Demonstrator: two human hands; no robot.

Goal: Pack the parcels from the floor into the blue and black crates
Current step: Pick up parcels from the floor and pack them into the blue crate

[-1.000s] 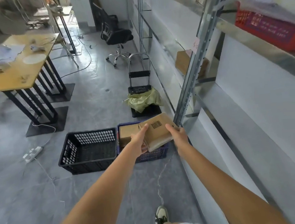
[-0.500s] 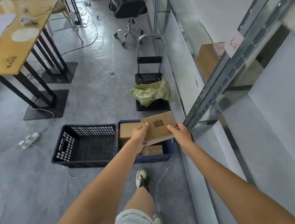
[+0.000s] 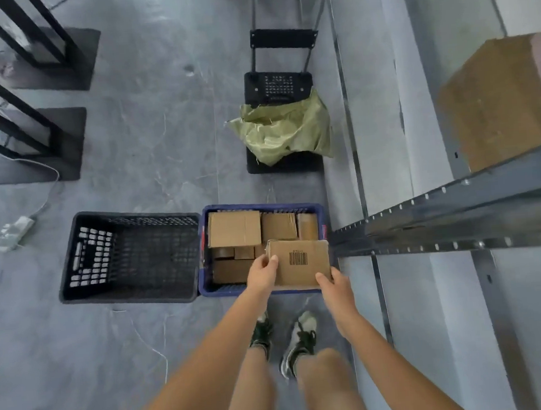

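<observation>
Head view, looking down past bare forearms and two sneakered feet to a grey, marble-veined floor (image 3: 148,143).

Item 1: flat cardboard parcel (image 3: 299,260), rectangular, matte brown, slightly soft at the corners, black barcode printed on its upper face. Held level over the near right corner of the blue crate. The left hand (image 3: 263,271) grips its left edge, thumb on top and fingers curled beneath; the right hand (image 3: 333,285) grips the near right corner the same way.

Item 2: blue crate (image 3: 324,229), rigid plastic, rectangular, perforated walls. Contents: several brown cardboard boxes (image 3: 234,228) of differing sizes, packed close, smooth-faced, some with tape seams.

Item 3: black crate (image 3: 72,252), same lattice-walled plastic form, touching the blue crate's left side; mesh bottom showing.

Item 4: folding hand trolley (image 3: 277,84), black perforated plate, thin metal tube handle, standing beyond the blue crate, with a crumpled green woven sack (image 3: 284,129) on its platform.

Item 5: metal shelving (image 3: 458,219) at right, grey steel with punched holes, carrying a large brown carton (image 3: 494,103).

Item 6: white power strip (image 3: 10,231) with cable, on the floor at left.
</observation>
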